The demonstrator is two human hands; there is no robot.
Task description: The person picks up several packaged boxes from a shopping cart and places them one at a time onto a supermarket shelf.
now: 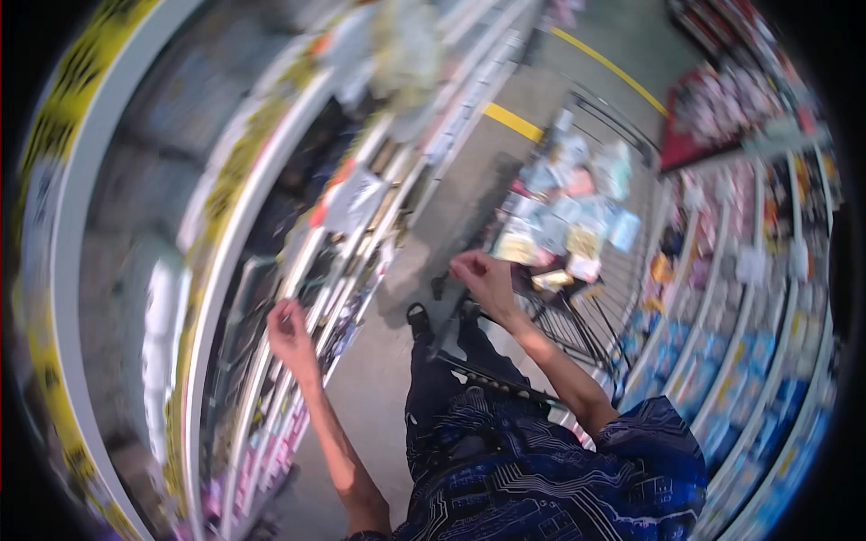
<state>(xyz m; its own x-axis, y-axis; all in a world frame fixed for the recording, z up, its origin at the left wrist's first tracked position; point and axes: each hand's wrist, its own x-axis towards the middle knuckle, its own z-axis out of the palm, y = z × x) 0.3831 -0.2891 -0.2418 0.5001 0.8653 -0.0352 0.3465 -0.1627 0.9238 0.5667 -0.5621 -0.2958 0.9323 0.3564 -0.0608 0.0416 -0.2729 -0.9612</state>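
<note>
The picture is blurred by motion. My left hand (290, 332) reaches to the front edge of a store shelf (271, 234) on my left; its fingers are curled, and I cannot tell whether they hold anything. My right hand (485, 281) hangs over the near end of a wire shopping cart (595, 325), fingers bent, close to the cart's dark handle (492, 379). The cart holds several pastel packets (577, 203).
Shelving with hanging packets lines my left side, and shelves of blue and pink packages (722, 361) line my right. A grey floor aisle (433, 225) with yellow lines (512, 121) runs ahead between them. My dark trousers and shoes (418, 317) show below.
</note>
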